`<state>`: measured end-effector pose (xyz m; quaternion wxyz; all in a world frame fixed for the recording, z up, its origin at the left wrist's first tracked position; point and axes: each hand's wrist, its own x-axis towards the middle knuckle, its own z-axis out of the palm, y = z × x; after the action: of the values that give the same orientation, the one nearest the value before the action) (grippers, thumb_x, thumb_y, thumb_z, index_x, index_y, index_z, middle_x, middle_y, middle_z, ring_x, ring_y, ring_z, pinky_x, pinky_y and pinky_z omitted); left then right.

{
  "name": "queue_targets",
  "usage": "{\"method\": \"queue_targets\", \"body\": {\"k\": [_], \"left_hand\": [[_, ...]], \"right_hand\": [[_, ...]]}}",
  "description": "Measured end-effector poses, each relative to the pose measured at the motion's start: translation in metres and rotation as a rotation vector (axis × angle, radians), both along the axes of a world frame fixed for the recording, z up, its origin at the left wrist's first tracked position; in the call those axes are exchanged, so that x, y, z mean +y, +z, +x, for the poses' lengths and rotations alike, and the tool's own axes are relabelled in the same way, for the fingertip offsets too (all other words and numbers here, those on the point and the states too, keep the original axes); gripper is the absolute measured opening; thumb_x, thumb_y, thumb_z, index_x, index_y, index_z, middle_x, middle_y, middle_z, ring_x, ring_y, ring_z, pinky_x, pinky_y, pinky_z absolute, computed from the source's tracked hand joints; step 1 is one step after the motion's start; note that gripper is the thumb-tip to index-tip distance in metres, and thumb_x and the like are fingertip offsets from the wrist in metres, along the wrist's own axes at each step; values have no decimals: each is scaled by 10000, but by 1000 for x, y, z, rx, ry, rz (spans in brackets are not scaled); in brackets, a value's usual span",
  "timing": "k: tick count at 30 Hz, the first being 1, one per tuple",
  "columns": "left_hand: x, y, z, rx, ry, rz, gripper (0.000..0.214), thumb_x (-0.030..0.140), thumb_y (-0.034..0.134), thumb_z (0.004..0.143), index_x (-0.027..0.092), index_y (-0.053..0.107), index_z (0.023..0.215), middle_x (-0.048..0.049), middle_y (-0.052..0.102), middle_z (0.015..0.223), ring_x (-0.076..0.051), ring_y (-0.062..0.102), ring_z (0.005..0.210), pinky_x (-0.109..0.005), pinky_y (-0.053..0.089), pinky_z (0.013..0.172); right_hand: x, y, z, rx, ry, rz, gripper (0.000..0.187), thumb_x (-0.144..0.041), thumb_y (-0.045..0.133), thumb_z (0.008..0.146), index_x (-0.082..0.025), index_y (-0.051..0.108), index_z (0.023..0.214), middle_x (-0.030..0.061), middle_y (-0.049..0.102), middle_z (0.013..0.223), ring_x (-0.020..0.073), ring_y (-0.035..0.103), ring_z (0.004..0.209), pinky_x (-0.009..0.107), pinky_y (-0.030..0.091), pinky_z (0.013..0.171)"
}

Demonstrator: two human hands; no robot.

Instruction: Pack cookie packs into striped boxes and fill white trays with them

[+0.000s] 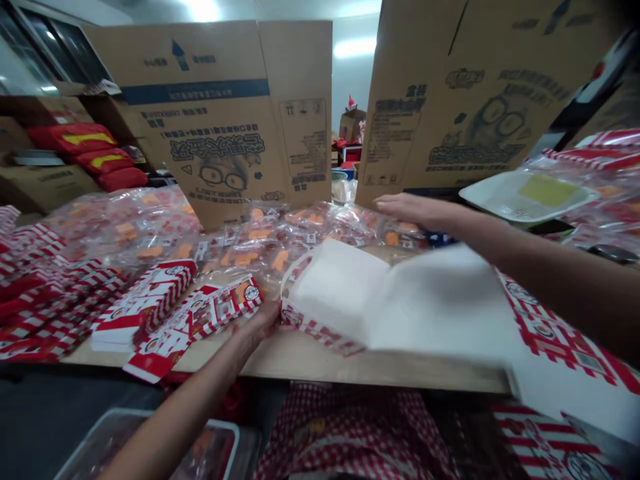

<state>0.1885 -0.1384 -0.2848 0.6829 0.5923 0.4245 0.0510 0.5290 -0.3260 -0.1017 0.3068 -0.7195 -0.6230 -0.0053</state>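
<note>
On my feed, nearest at 6 o'clock, a red-and-white gingham apron (350,433) sits below the edge of a pale wooden counter (310,360). On the counter lies an open red-and-white striped paper carton with a white lining (333,290), its wide white flap blurred. Its long axis runs roughly from 9 to 3 o'clock. The left hand (253,323) is the nearer one, at the carton's 9 o'clock end. Its grip is curled against the carton's edge, with the fingers partly hidden, and I cannot tell whether it has firm hold. The right hand (415,212) is farther off, at about 1 o'clock from the carton. Its grip is flat and open, holding nothing, and it lies at a clear plastic bag of orange-printed items (310,230). At 9 o'clock lie flat striped paper cartons (143,307). Farthest, at 11 o'clock, stands a tall brown cardboard box (210,113).
</note>
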Motion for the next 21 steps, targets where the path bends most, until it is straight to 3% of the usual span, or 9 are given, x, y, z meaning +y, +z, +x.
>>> {"method": "queue_targets", "body": {"k": [2,4,6,8,10,13,15,18,21], "left_hand": [[-17,-30,-14,16,27,-9,378,519,613,913,149,690,939,-99,766,795,-205,737,712,-298,624,626],[-35,-47,-25,30,46,0,418,558,572,923,157,690,915,-105,775,837,-207,739,740,-296,623,639],[-49,-54,-33,52,46,39,499,625,546,909,151,693,862,-116,772,827,-222,729,716,-303,608,593],[-55,-56,-41,74,26,107,527,646,547,890,144,690,816,-115,751,753,-233,702,644,-310,572,522],[-49,-53,-49,76,17,213,463,586,565,884,140,687,857,-91,719,685,-232,675,598,-320,552,510],[-16,-42,-54,13,54,416,408,400,596,855,131,637,1158,-94,742,873,-238,714,811,-373,600,726],[13,-33,-50,-61,68,534,591,298,615,800,150,526,1365,-136,700,1205,-238,664,1143,-412,546,976],[48,-18,-32,-206,-107,705,839,282,680,719,172,404,1503,-177,457,1561,-285,409,1473,-463,379,1179],[50,-8,-13,-300,-440,729,971,372,755,688,162,349,1545,-192,436,1580,-355,435,1452,-467,427,1147]], "right_hand": [[-26,10,10,-7,27,-69,605,-613,462,946,-86,756,986,71,771,1128,122,718,1025,268,520,1013],[-52,26,1,-63,-58,-5,523,-576,520,957,-143,752,1135,38,766,1157,210,710,1100,405,476,1093],[-80,33,-22,-133,-242,120,391,-542,516,985,-300,748,1187,-6,732,1254,317,639,1249,560,398,1128],[-108,21,-50,-114,-415,226,463,-568,366,1018,-357,711,1242,-25,659,1390,324,550,1353,562,304,1159],[-133,-15,-75,37,-530,363,474,-596,425,996,-406,593,1396,7,607,1453,334,538,1368,579,375,1143],[-157,-105,-101,467,-785,628,581,-579,460,956,-329,471,1481,130,651,1346,380,607,1273,650,490,1022],[-160,-170,-119,899,-934,508,612,-625,525,856,-234,586,1323,191,714,1116,407,690,1084,602,585,815],[-149,-241,-152,1229,-823,162,675,-739,407,882,-242,563,1311,155,705,1046,354,726,979,519,618,685],[-117,-262,-168,1237,-617,207,627,-715,323,940,-286,533,1346,104,701,1011,306,735,909,517,628,700]]}}
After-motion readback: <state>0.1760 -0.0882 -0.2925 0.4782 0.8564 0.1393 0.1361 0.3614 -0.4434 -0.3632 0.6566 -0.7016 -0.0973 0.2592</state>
